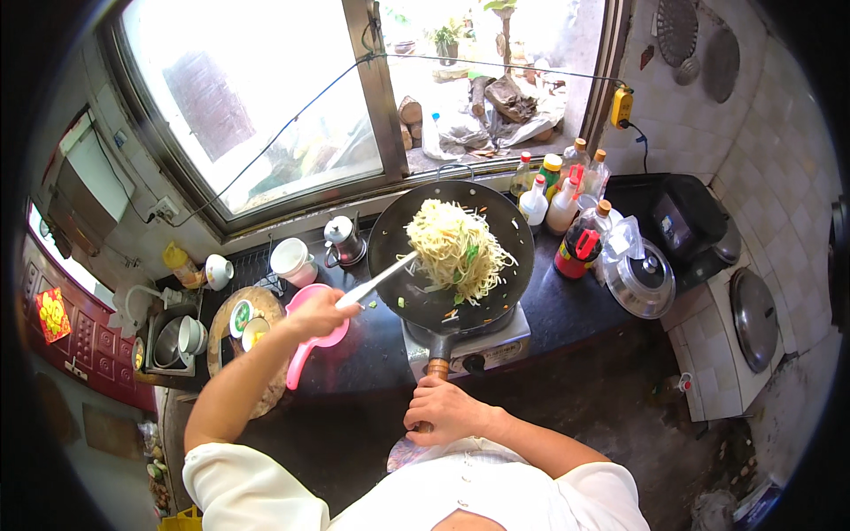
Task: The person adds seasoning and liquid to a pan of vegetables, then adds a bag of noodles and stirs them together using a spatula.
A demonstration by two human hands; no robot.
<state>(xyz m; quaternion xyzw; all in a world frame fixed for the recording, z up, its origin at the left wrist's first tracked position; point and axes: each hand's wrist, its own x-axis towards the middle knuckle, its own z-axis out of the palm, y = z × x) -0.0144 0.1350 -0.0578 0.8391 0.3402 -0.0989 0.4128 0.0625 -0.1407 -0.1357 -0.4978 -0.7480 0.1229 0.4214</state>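
Observation:
A dark wok (385,226) with a wooden-ended handle (437,368) sits on a gas stove (485,352). My left hand (319,312) is closed around the metal handle of a cooking utensil (385,277), probably a spatula; its head is hidden in the food. Pale noodle-like strands (458,249) with green leaves and orange bits are heaped in the wok, partly raised at the utensil's end. My right hand (448,411) grips the wok's wooden handle near my body. Below my left hand lies a pink plastic ladle (335,335).
Left on the counter are a round wooden board (265,302) with bowls, a white tub (292,260) and a metal pot (344,242). Sauce bottles (584,242) crowd the wok's right, beside a lidded metal pot (639,282). A window frame (305,196) runs behind.

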